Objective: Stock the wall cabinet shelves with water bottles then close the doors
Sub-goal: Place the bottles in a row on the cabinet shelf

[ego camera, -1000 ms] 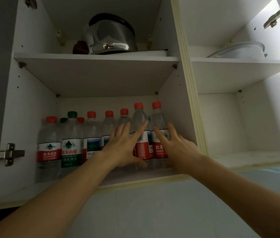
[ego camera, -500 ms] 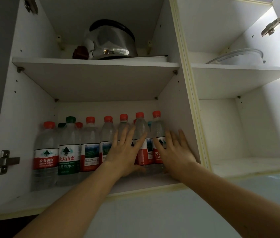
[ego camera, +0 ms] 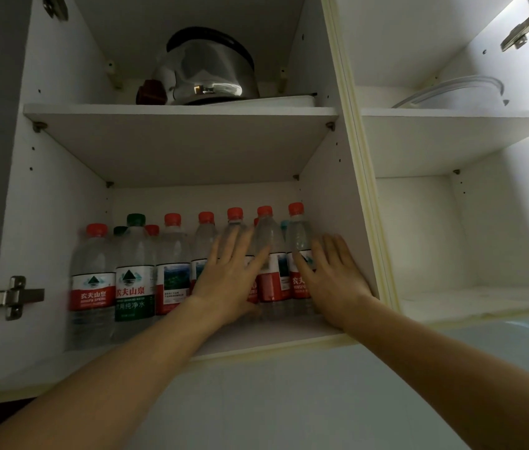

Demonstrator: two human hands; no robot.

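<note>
White wall cabinet [ego camera: 350,177], doors open, divided into a left and a right section. On the lower left shelf [ego camera: 266,339], water bottles [ego camera: 172,271] stand upright in rows, mostly red-capped, with a green-capped bottle [ego camera: 134,271] near the left end. Left hand [ego camera: 229,280]: fingers straight, laid flat against the front bottles right of centre. Right hand [ego camera: 334,280]: fingers straight, flat against the rightmost bottle [ego camera: 299,248], beside the divider wall. Neither hand grasps anything. A steel kettle [ego camera: 208,73] sits on the upper left shelf. A metal hinge [ego camera: 10,297] is on the left side wall.
</note>
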